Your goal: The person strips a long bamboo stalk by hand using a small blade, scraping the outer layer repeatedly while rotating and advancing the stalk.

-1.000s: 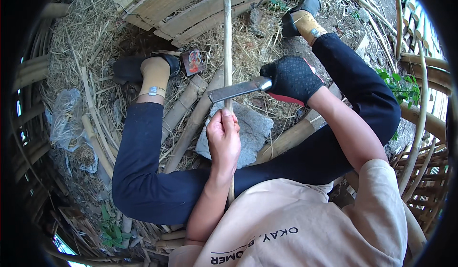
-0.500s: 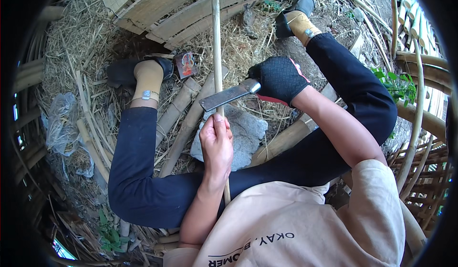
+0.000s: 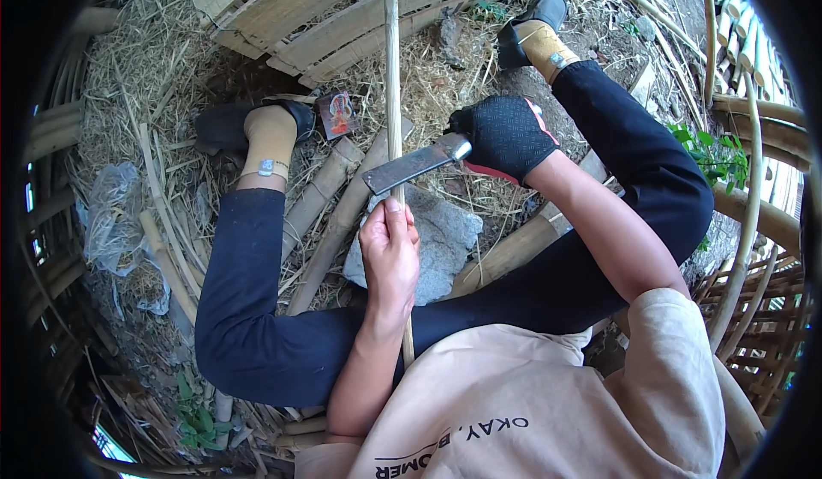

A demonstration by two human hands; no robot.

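Note:
A long, thin bamboo strip (image 3: pixel 394 77) runs from near my waist up to the wooden slats at the far side. My bare left hand (image 3: pixel 390 243) is closed around it, thumb on top, just on the near side of the blade. In a black and red glove, my right hand (image 3: pixel 505 139) grips the handle of a broad, blunt-ended knife (image 3: pixel 415 164). The blade lies across the strip, its tip end just above my left thumb. Beneath my left hand rests a grey stone (image 3: pixel 438 239). The knife's handle is mostly hidden in the glove.
A curved bamboo slat panel (image 3: pixel 334 29) spans the far side. Bamboo pieces (image 3: pixel 330 248) lie on the straw-strewn ground between my legs. At the left sits a clear plastic bag (image 3: pixel 111 218); near my left shoe lies a small red packet (image 3: pixel 337 115). Bamboo poles (image 3: pixel 753 201) stand at right.
My right hand and the knife have shifted very slightly away from me along the strip. My left hand keeps its hold in nearly the same place.

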